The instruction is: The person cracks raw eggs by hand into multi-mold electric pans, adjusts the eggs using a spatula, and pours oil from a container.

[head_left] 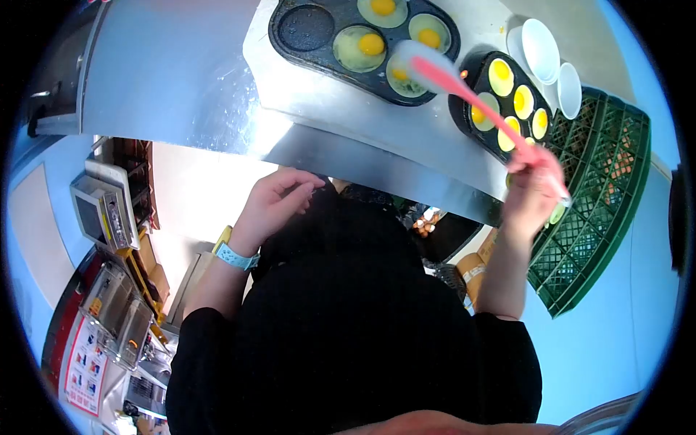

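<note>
My right hand [535,190] is closed round the handle of a pink ladle [464,93], whose pale, blurred bowl is over the right end of a black pan [326,64]. Eggs with yellow yolks lie in several round wells of that pan; its top left well [306,29] has no egg. Beside it on the right, a second dark pan [490,93] holds several eggs, and my right forearm side is nearest its lower end. My left hand [279,197], with a light blue band on the wrist, hangs in front of the counter edge, fingers loosely curled, holding nothing visible.
The steel counter [174,80] runs across the top. White bowls [540,51] stand at the upper right, beside a green crate [580,268]. Below the counter are brown eggs [426,222] and a cardboard box [475,270]. Shelves and a clear-lidded case [119,304] are at the left.
</note>
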